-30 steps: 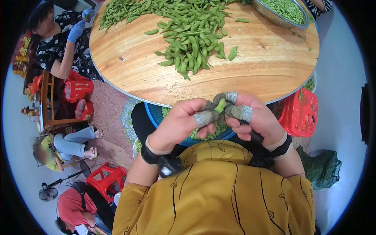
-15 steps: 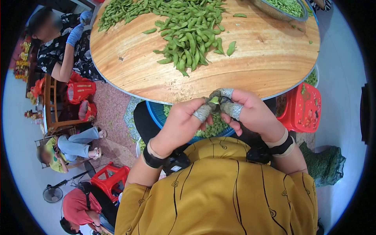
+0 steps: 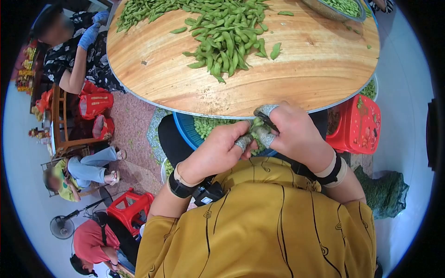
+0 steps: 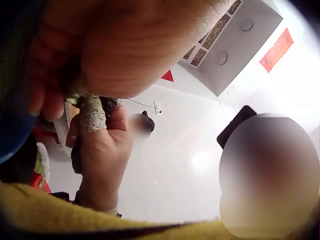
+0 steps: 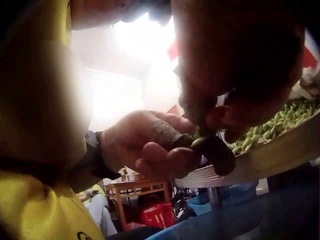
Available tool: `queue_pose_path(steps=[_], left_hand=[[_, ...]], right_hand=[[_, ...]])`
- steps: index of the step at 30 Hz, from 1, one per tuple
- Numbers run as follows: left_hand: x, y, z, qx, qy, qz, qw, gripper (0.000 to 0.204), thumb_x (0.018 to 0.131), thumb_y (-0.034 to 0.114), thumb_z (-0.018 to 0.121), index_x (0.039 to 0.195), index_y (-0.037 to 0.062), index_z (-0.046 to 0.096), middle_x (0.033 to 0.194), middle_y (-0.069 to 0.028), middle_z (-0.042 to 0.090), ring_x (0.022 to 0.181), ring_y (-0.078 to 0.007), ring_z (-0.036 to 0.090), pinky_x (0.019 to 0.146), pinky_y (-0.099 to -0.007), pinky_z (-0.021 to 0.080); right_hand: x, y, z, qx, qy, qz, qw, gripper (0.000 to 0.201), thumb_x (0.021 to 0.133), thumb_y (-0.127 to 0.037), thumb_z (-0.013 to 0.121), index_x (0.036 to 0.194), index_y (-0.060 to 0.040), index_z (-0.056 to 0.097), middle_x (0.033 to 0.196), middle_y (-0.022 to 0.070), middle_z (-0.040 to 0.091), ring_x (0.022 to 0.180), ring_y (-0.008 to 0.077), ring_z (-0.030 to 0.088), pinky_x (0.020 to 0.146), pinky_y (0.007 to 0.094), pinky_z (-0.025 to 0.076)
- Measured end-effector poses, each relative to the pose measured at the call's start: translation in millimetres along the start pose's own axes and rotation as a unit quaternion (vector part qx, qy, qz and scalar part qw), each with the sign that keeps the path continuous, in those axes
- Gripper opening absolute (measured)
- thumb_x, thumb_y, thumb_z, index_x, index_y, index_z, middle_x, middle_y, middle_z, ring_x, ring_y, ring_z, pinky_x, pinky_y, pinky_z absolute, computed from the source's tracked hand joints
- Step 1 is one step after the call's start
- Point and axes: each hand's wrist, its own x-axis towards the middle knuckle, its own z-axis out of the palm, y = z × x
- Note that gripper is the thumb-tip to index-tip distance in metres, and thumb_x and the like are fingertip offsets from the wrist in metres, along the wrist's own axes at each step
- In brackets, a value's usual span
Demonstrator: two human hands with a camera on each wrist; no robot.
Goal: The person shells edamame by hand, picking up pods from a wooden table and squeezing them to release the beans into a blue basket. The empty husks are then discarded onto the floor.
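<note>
Both hands meet just in front of the table edge, over a blue basket [image 3: 182, 132] of shelled green beans [image 3: 207, 126]. Between their fingertips is a green soybean pod [image 3: 256, 126], mostly covered by the fingers. My left hand [image 3: 215, 150] pinches it from the left, thumb on top. From the other side my right hand [image 3: 299, 134] pinches it with thumb and forefinger. Grey wraps cover the thumbs and forefingers. In the right wrist view a bit of the pod [image 5: 198, 141] shows between the fingers.
A heap of soybean pods [image 3: 227, 39] lies on the round wooden table [image 3: 185, 88]. A metal bowl [image 3: 327, 10] of beans stands at its far right. To the right are a red bin [image 3: 366, 125] and a green sack [image 3: 384, 194]. A gloved person [image 3: 69, 65] sits across at left.
The hands have closed in on each other around the pod, and the right hand has turned so its back faces up. Less of the pod shows now.
</note>
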Motion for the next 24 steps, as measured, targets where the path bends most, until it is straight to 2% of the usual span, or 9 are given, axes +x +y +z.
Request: queue_pose_path(steps=[3, 6, 8, 13, 16, 19, 21, 22, 24], left_hand=[[-6.4, -0.1, 0.2, 0.064, -0.027, -0.04, 0.997, 0.03, 0.08, -0.01, 0.036, 0.1, -0.0028, 0.057, 0.081, -0.0029, 0.06, 0.07, -0.0101, 0.058, 0.067, -0.024, 0.049], [-13.2, -4.5, -0.4, -0.019, 0.019, -0.075, 0.997, 0.03, 0.081, -0.01, 0.037, 0.101, -0.0032, 0.057, 0.084, -0.0031, 0.062, 0.07, -0.0097, 0.059, 0.067, -0.0236, 0.05], [-14.8, -10.3, -3.3, -0.021, 0.094, -0.06, 0.994, 0.029, 0.082, -0.01, 0.037, 0.103, -0.0037, 0.057, 0.086, -0.0035, 0.063, 0.071, -0.009, 0.059, 0.068, -0.0235, 0.05], [-13.2, -10.6, 5.8, 0.015, 0.109, -0.026, 0.994, 0.03, 0.081, -0.011, 0.037, 0.108, -0.0046, 0.048, 0.085, -0.0076, 0.065, 0.071, -0.012, 0.063, 0.067, -0.0258, 0.052], [-11.5, -12.3, 6.0, 0.158, 0.123, 0.078, 0.977, 0.022, 0.083, -0.008, 0.039, 0.105, -0.0032, 0.039, 0.083, -0.0107, 0.066, 0.068, -0.0148, 0.065, 0.064, -0.0264, 0.052], [-12.1, -7.5, 3.5, 0.096, 0.074, 0.09, 0.989, 0.016, 0.087, -0.005, 0.04, 0.101, -0.0026, 0.032, 0.082, -0.0116, 0.066, 0.066, -0.0153, 0.065, 0.06, -0.0251, 0.051], [-10.8, -11.5, 4.0, 0.072, 0.066, 0.107, 0.989, 0.017, 0.088, -0.004, 0.04, 0.102, -0.0023, 0.031, 0.082, -0.0113, 0.066, 0.066, -0.0151, 0.064, 0.06, -0.0251, 0.051], [-9.8, -13.0, 4.2, 0.047, 0.061, 0.116, 0.99, 0.018, 0.089, -0.003, 0.041, 0.103, -0.002, 0.03, 0.082, -0.0109, 0.066, 0.066, -0.0149, 0.064, 0.06, -0.0251, 0.051], [-7.6, -13.8, 4.4, 0.053, 0.046, 0.125, 0.99, 0.021, 0.09, -0.001, 0.041, 0.107, -0.0015, 0.028, 0.083, -0.0103, 0.065, 0.065, -0.0148, 0.063, 0.06, -0.0251, 0.051]], right_hand=[[-5.5, -0.1, 6.1, -0.041, 0.008, 0.026, 0.999, 0.029, 0.069, -0.015, 0.072, 0.09, -0.0024, 0.056, 0.079, 0.0165, 0.058, 0.076, 0.0362, 0.06, 0.065, 0.0437, 0.049], [-4.4, 0.1, 1.7, -0.044, -0.021, 0.018, 0.999, 0.026, 0.069, -0.012, 0.07, 0.089, -0.0031, 0.057, 0.079, 0.0161, 0.058, 0.073, 0.0359, 0.059, 0.063, 0.0424, 0.049], [-8.7, -7.9, 3.6, -0.016, -0.016, 0.002, 1.0, 0.024, 0.068, -0.011, 0.069, 0.088, -0.003, 0.057, 0.078, 0.0159, 0.057, 0.072, 0.0361, 0.059, 0.062, 0.0426, 0.049], [-6.8, -16.6, 7.8, 0.004, 0.026, -0.035, 0.999, 0.021, 0.068, -0.009, 0.069, 0.085, -0.003, 0.058, 0.076, 0.0146, 0.056, 0.07, 0.0342, 0.059, 0.06, 0.0415, 0.049], [-1.6, -9.0, 6.4, 0.027, 0.017, -0.034, 0.999, 0.016, 0.07, -0.007, 0.067, 0.083, -0.0021, 0.059, 0.073, 0.0141, 0.057, 0.069, 0.0338, 0.06, 0.058, 0.0384, 0.049], [1.2, -4.9, -4.7, 0.195, -0.068, 0.084, 0.975, 0.013, 0.074, -0.007, 0.066, 0.084, -0.0003, 0.061, 0.072, 0.0154, 0.06, 0.066, 0.0302, 0.062, 0.059, 0.0344, 0.049], [7.6, -15.1, -19.9, 0.358, -0.159, 0.252, 0.885, 0.014, 0.076, -0.008, 0.066, 0.086, 0.0014, 0.061, 0.073, 0.0178, 0.063, 0.066, 0.0269, 0.063, 0.06, 0.0336, 0.048], [6.8, -12.3, -17.1, 0.354, -0.156, 0.252, 0.887, 0.014, 0.076, -0.008, 0.066, 0.086, 0.0014, 0.061, 0.073, 0.0178, 0.063, 0.066, 0.0269, 0.063, 0.06, 0.0336, 0.048], [3.4, -5.8, -6.0, 0.236, -0.091, 0.137, 0.958, 0.015, 0.077, -0.01, 0.068, 0.086, 0.0011, 0.062, 0.074, 0.0179, 0.064, 0.064, 0.0214, 0.062, 0.06, 0.0316, 0.049]])
